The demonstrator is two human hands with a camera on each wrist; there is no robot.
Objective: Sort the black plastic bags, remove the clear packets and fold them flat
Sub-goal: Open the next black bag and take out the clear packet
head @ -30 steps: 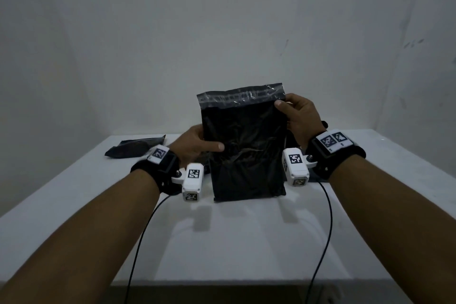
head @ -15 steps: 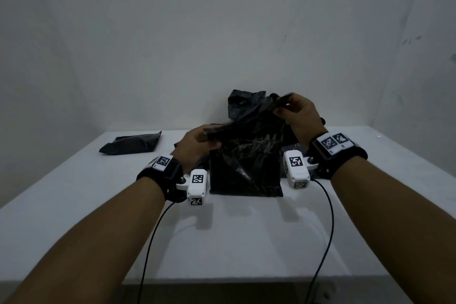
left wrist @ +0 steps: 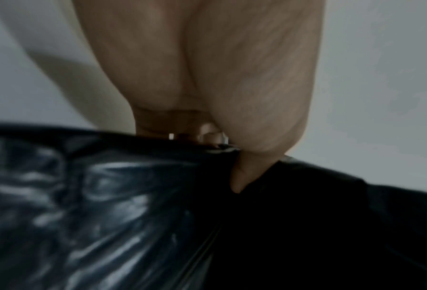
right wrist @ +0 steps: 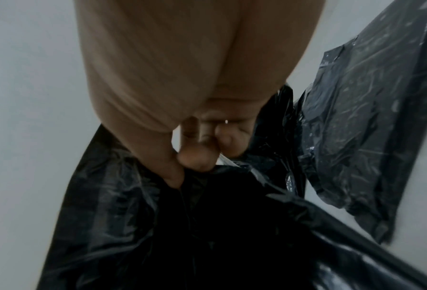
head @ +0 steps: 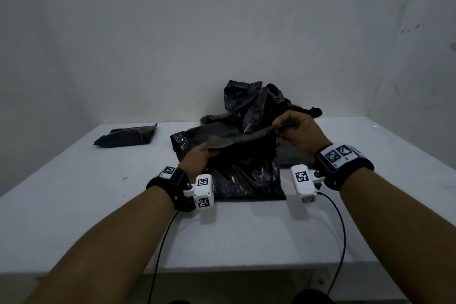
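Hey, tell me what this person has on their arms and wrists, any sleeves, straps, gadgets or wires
No sleeves: both forearms are bare. The left hand and right hand are bare too. Each wrist wears a black strap topped by a white plate with black square code markings. A small white camera block with the same markings sits inside each wrist, trailing a thin black cable.

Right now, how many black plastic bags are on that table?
At least 3: one held bag pinched at its top edge by the left hand and right hand, a crumpled pile behind it that may hide more, and a flat bag far left.
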